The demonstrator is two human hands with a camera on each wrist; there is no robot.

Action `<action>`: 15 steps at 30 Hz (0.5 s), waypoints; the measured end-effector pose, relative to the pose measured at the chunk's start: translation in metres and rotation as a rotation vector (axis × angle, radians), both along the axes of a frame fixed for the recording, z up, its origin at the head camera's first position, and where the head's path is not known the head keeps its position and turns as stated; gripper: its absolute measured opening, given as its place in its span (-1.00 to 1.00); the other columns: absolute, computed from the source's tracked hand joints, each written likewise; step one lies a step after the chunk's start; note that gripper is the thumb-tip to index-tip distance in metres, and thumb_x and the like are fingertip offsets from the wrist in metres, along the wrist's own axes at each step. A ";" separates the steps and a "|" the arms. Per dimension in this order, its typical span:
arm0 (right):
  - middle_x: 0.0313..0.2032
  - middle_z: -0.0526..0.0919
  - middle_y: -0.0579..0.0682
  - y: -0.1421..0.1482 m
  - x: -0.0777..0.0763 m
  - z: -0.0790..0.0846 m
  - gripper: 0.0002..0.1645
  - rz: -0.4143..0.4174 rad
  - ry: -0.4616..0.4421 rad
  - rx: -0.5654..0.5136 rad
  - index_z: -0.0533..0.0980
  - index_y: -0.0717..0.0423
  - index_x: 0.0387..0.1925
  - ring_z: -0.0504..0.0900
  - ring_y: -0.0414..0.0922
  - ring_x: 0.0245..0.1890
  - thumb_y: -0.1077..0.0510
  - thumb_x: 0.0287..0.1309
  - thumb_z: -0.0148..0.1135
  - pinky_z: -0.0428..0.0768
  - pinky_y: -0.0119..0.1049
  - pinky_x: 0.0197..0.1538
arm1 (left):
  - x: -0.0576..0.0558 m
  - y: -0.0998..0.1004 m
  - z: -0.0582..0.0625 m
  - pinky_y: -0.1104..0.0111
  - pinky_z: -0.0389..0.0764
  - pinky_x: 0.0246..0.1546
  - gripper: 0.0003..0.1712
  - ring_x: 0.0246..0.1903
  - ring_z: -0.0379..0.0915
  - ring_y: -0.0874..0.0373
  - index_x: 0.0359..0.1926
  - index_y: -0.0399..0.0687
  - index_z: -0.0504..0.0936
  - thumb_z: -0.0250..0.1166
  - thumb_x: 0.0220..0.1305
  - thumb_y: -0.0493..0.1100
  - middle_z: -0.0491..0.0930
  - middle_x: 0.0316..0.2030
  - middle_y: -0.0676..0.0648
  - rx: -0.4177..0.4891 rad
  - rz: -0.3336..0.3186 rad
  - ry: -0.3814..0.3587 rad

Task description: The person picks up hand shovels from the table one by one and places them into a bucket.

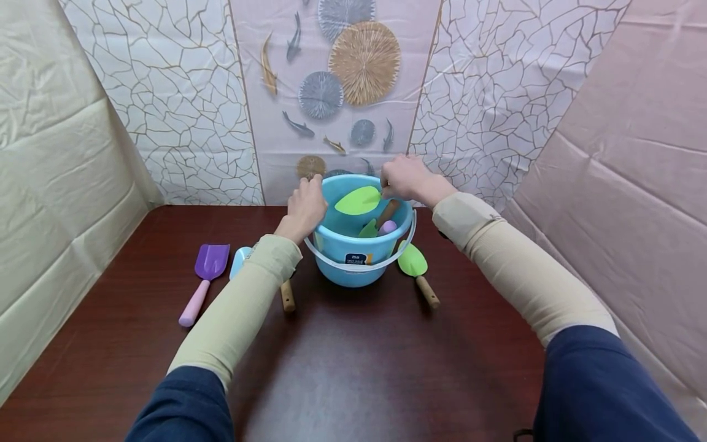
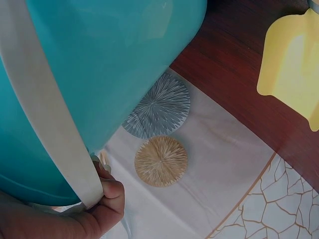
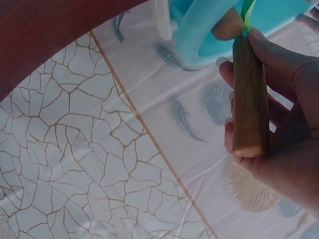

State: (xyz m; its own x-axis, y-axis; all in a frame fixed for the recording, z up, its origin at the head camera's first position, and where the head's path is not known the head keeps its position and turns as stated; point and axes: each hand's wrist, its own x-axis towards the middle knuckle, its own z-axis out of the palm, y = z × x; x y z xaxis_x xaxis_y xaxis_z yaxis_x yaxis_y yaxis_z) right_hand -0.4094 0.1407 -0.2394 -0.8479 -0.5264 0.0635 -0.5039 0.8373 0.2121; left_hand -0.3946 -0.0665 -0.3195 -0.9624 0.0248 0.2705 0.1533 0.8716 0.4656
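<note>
A light blue bucket (image 1: 353,279) with a white handle (image 1: 353,267) stands toward the back of the table. My left hand (image 1: 305,205) grips its left rim; in the left wrist view the thumb and fingers (image 2: 112,199) close over the edge. Above the bucket's opening, my right hand (image 1: 410,178) holds a green trowel (image 1: 359,201), its blade pointing left. The right wrist view shows the fingers around its wooden handle (image 3: 250,99). Inside the bucket lie another wooden handle (image 1: 389,211), a green blade (image 1: 368,229) and a lilac handle end (image 1: 388,227).
Left on the table lies a purple shovel (image 1: 212,261) with a pink handle. A light blue shovel (image 1: 239,261) and a wooden handle (image 1: 288,298) are partly behind my left arm. A yellow shovel (image 2: 289,64) shows in the left wrist view. Another green trowel (image 1: 412,260) lies right of the bucket.
</note>
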 end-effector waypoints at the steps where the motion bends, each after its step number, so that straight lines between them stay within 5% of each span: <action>1: -0.63 0.56 -0.07 -0.002 -0.001 -0.001 -0.82 -0.001 0.004 0.002 0.66 0.07 -0.58 0.38 -0.04 -0.42 0.16 0.07 0.25 0.35 -0.08 -0.16 | 0.000 0.000 0.000 -0.04 0.58 -0.08 -0.55 -0.05 0.52 -0.24 0.23 -0.16 0.36 0.04 0.33 -0.28 0.45 0.05 -0.31 0.000 0.001 -0.001; 6: -0.71 0.40 -0.11 -0.010 -0.004 -0.008 -0.74 -0.011 0.000 0.006 0.56 0.06 -0.68 0.33 -0.06 -0.44 0.17 0.09 0.28 0.32 -0.07 -0.11 | 0.001 -0.001 0.001 -0.03 0.58 -0.07 -0.56 -0.04 0.52 -0.23 0.23 -0.16 0.36 0.05 0.33 -0.27 0.44 0.05 -0.30 0.000 0.007 -0.003; 15: -0.65 0.41 -0.09 -0.021 -0.006 -0.021 -0.64 -0.028 -0.044 0.023 0.43 0.03 -0.73 0.35 -0.03 -0.35 0.16 0.10 0.33 0.31 -0.09 -0.07 | 0.003 0.000 0.001 -0.04 0.58 -0.08 -0.57 -0.05 0.52 -0.25 0.21 -0.17 0.38 0.04 0.32 -0.28 0.46 0.04 -0.31 -0.004 0.001 0.000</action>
State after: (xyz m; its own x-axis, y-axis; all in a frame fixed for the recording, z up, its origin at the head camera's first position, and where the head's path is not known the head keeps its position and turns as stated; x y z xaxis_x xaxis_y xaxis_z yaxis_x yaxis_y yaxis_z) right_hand -0.4153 0.1201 -0.2600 -0.8639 -0.5034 0.0139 -0.4898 0.8463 0.2094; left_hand -0.3916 -0.0663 -0.3180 -0.9624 0.0244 0.2706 0.1521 0.8737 0.4621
